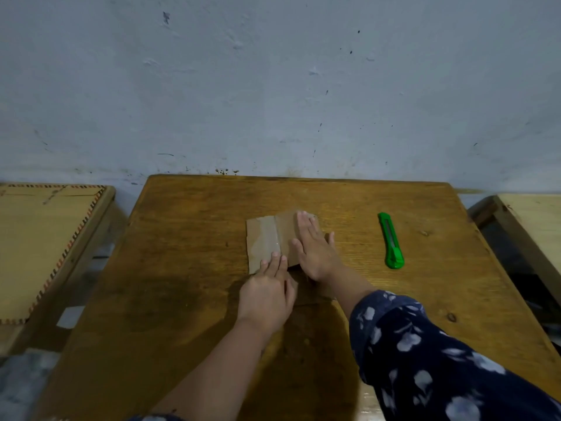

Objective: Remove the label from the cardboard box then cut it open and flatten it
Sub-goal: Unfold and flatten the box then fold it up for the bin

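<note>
The brown cardboard box (264,238) lies opened out and nearly flat in the middle of the wooden table (182,238), with clear tape along a fold. My right hand (314,250) presses palm-down on its right half, fingers spread. My left hand (268,287) rests flat on its near edge, fingertips on the cardboard. Neither hand grips anything. A green utility knife (391,241) lies on the table to the right of the box, apart from both hands. I see no label on the cardboard.
The table stands against a blue-grey wall (273,86). A lower wooden board with a patterned border (45,244) sits to the left. Another pale wooden surface (534,226) is at the right edge. A small white scrap (70,316) lies on the floor at left.
</note>
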